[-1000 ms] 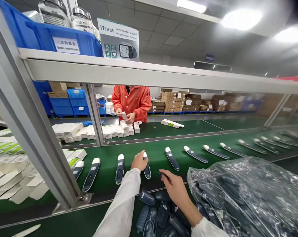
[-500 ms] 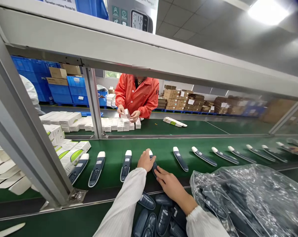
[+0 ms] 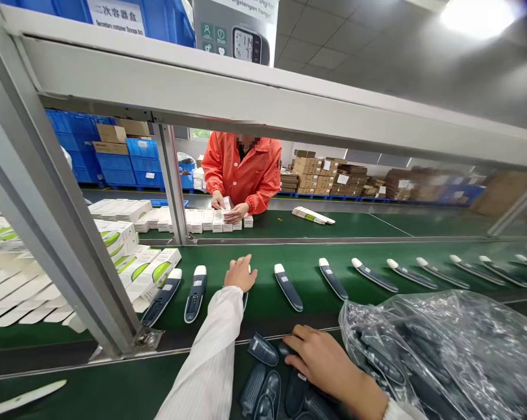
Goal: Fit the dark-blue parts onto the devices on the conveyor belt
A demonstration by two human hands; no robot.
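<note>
My left hand (image 3: 240, 274) rests on a dark blue, white-tipped device lying on the green conveyor belt (image 3: 307, 265); only its lower end shows under the sleeve. My right hand (image 3: 322, 364) lies palm down on a pile of dark blue shells (image 3: 263, 382) at the near bench edge; whether it grips one I cannot tell. A row of the same white-tipped devices (image 3: 288, 286) runs along the belt to both sides, evenly spaced.
A clear plastic bag (image 3: 447, 350) full of dark parts fills the right foreground. A slanted metal frame post (image 3: 58, 233) crosses the left. White and green boxes (image 3: 136, 268) pile up at left. A person in an orange coat (image 3: 241, 169) handles boxes across the line.
My right hand drew back from the belt onto the shell pile. My left hand moved left onto another device. The belt's devices sit further left.
</note>
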